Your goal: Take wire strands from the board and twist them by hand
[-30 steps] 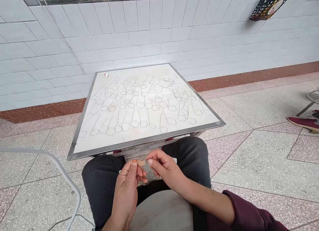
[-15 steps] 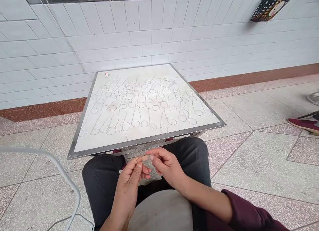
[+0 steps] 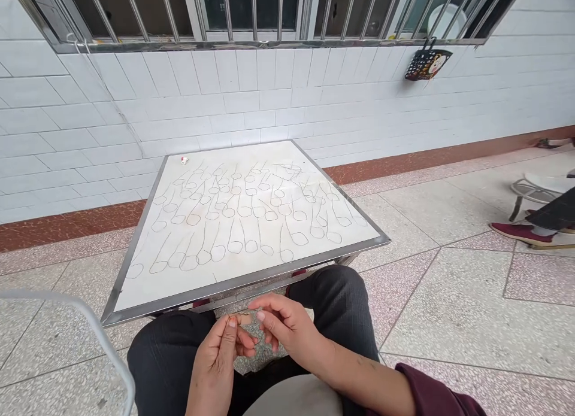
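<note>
Above my lap my left hand (image 3: 218, 350) is closed, thumb against index finger, on a thin dark wire (image 3: 239, 318). A small flat tan piece (image 3: 245, 319) shows at that pinch; whether it is a separate strip or a wrap on a fingertip I cannot tell. Just to its right, my right hand (image 3: 290, 332) has its thumb and index finger brought together on the wire, the other fingers curled. Part of the wire seems to curve below, between the hands. In front, several thin wire loops (image 3: 218, 252) with long tails lie in rows on the white table (image 3: 171, 296).
A metal edge frames the table, and a small red-and-white object (image 3: 184, 160) sits at its far left corner. Behind it stands a tiled wall with a barred window and a hanging dotted bag (image 3: 428, 64). A pale curved tube (image 3: 96, 326) is at left. At right shows another person's shoe (image 3: 523, 231).
The view has tilted up, showing more of the window. My hands stay close together, and the right fingers have shifted slightly along the wire.
</note>
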Motion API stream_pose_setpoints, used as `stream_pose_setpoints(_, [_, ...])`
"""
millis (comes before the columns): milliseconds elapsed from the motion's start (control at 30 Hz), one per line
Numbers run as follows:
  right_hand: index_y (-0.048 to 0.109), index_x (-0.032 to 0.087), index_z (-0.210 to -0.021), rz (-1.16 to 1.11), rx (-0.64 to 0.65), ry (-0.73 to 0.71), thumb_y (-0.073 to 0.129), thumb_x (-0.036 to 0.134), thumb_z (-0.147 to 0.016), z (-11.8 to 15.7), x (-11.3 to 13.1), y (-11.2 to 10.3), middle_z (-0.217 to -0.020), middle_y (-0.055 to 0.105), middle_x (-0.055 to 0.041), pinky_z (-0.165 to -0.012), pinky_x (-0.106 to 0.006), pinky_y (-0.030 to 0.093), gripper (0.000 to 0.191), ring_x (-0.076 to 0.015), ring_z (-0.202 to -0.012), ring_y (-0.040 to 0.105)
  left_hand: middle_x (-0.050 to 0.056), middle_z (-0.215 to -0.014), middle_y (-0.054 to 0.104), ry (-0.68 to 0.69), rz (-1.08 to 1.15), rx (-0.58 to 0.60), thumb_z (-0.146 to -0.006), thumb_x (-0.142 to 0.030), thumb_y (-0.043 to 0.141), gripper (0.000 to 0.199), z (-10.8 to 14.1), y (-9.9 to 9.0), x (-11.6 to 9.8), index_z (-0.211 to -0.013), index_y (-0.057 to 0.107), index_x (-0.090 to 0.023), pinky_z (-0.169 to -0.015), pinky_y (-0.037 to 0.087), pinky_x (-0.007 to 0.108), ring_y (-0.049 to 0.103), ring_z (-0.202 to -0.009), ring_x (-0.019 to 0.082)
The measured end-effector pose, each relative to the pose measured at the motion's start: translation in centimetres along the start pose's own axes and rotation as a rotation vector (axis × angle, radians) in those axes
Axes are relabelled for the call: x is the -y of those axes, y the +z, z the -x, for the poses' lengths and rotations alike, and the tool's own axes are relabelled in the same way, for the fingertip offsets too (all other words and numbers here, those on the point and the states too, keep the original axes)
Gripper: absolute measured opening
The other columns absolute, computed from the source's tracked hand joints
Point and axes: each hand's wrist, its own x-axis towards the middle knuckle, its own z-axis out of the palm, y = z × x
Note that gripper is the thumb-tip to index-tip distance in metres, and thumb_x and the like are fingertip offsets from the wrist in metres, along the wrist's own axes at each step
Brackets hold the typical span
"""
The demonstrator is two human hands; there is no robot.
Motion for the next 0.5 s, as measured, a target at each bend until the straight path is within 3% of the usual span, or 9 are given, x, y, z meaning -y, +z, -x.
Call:
stream_pose_setpoints(133, [0.068,0.025,-0.103,-0.013,0.021,-0.042,0.062,0.05,-0.088,-0.3,-0.8,-0.1,-0.067,0.054,0.0027,-0.041,-0.021,0.046,0.03,-0.009,-0.046,0.053,0.002,-0.067,0.062,0.005,-0.025,0.016,-0.084,-0.061,0.062,0.044,-0.4,-0.4,0.2,-0.073,0.069,-0.02,-0.065,0.05,0.029,0.057,-0.065,0.019])
stream_pose_setpoints(333, [0.068,0.023,-0.102,-0.109,-0.035,-0.045,0.064,0.053,-0.086,-0.8,-1.7,0.1,-0.066,0.056,0.0029,-0.039,-0.021,0.048,0.034,-0.0105,-0.046,0.058,0.002,-0.073,0.064,-0.017,0.066,0.009,-0.082,-0.061,0.064,0.047,-0.8,-0.6,0.5,-0.107,0.07,-0.023,-0.067,0.051,0.03,0.059,-0.069,0.02])
stream_pose_setpoints(500, [0.068,0.021,-0.1,-0.151,-0.033,0.006,0.068,0.055,-0.082,-0.9,-1.6,0.3,-0.064,0.056,0.0038,-0.041,-0.02,0.049,0.038,-0.011,-0.047,0.061,0.003,-0.073,0.063,0.025,0.001,0.028,-0.081,-0.064,0.063,0.05,-1.1,-1.1,0.4,-0.102,0.072,-0.02,-0.069,0.053,0.031,0.059,-0.07,0.021])
